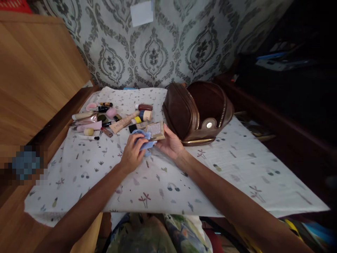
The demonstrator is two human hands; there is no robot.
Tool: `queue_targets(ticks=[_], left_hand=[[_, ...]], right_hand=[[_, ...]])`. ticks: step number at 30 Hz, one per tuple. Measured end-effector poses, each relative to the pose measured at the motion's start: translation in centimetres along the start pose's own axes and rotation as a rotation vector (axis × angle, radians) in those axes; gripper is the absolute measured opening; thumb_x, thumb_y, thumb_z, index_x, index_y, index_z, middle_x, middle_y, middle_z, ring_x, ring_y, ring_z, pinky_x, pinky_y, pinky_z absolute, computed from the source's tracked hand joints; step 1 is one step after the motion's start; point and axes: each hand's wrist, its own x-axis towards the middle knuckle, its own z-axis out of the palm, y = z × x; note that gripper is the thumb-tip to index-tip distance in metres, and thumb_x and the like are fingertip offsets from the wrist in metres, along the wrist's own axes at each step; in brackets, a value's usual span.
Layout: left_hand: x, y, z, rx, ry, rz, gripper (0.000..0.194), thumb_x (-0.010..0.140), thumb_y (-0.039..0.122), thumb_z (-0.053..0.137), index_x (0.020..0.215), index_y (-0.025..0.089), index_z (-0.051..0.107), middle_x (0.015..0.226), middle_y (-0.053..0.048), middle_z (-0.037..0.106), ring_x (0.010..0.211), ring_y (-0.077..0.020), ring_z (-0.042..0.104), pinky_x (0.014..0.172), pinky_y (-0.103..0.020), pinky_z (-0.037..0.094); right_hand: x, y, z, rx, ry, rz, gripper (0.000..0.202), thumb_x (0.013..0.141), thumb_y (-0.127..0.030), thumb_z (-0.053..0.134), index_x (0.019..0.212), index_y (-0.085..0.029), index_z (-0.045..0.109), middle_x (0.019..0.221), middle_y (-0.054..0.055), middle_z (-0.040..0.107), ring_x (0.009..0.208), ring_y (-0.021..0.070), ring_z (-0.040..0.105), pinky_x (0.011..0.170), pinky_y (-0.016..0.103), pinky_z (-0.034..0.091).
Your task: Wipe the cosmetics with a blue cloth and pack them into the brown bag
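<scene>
The left hand pinches a blue cloth against the gold-edged compact the right hand grips.

Patterned garment — olive-green (partly blue)

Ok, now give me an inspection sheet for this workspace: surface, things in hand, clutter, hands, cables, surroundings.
Surface: white printed fabric covering, slightly creased.
Things in hand: flat gold-edged rectangular case; soft blue cloth against it.
Clutter: beige squeeze tube, rounded pink sponge-like item and other small cosmetics; brown leather-look bag, unzipped.
Hands: left hand grips the cloth; right hand holds the case.
Cables: nothing seen; right side too dark to judge.
Surroundings: grey patterned wall; light-brown wooden panel at left.
</scene>
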Motion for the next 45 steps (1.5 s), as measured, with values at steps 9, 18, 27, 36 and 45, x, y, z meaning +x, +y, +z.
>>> queue_targets(ticks=[9, 18, 27, 36, 45], left_hand=[[0.0, -0.6, -0.1, -0.165, -0.015, -0.238, 0.033, 0.093, 0.028, 0.055, 0.125, 0.019, 0.055, 0.120, -0.011, 0.060, 0.112, -0.0232, 0.060, 0.098, -0.039, 0.050], [0.7, -1.0, -1.0, -0.457, -0.071, -0.669, 0.042, 0.090, 0.050, 0.056, 0.114, 0.016, 0.065, 0.105, -0.007, 0.072, 0.099, -0.0228, 0.067, 0.093, -0.034, 0.051], [1.9, 0.2, -0.9, -0.457, 0.190, -1.010, 0.051, 0.087, 0.068, 0.054, 0.105, 0.023, 0.070, 0.106, -0.006, 0.073, 0.106, -0.0248, 0.066, 0.092, -0.032, 0.052], [8.2, 2.3, 0.4, -0.405, 0.274, -0.913, 0.045, 0.084, 0.066, 0.060, 0.096, 0.024, 0.070, 0.105, -0.007, 0.069, 0.114, -0.0280, 0.060, 0.096, -0.038, 0.051], [12.9, 4.7, 4.6, -0.943, 0.313, -0.858, 0.044, 0.077, 0.064, 0.069, 0.085, 0.023, 0.057, 0.059, 0.005, 0.058, 0.053, -0.0115, 0.057, 0.049, -0.021, 0.046]], right_hand=[[-0.7, 1.4, 0.6, -0.193, -0.078, 0.060, 0.042, 0.076, -0.056, 0.076, 0.093, -0.020, 0.061, 0.087, 0.002, 0.070, 0.080, 0.0154, 0.066, 0.077, 0.028, 0.055], [-0.8, -0.6, 0.8, -0.955, -0.191, -0.408, 0.033, 0.082, -0.047, 0.071, 0.097, -0.019, 0.064, 0.075, -0.004, 0.054, 0.069, 0.0112, 0.049, 0.066, 0.025, 0.040], [-2.6, -3.4, 2.3, -1.192, -0.220, -0.321, 0.021, 0.087, -0.038, 0.065, 0.090, -0.017, 0.065, 0.072, -0.003, 0.059, 0.067, 0.0115, 0.053, 0.062, 0.023, 0.040], [-5.3, -8.6, 3.7, -0.898, -0.137, -0.250, 0.042, 0.078, -0.057, 0.071, 0.088, -0.018, 0.057, 0.073, -0.002, 0.060, 0.055, 0.0103, 0.058, 0.046, 0.021, 0.041], [-7.2, -16.4, 4.0, -1.047, 0.012, -0.532, 0.033, 0.084, -0.050, 0.065, 0.089, -0.018, 0.059, 0.070, -0.001, 0.060, 0.053, 0.0106, 0.056, 0.050, 0.023, 0.043]])
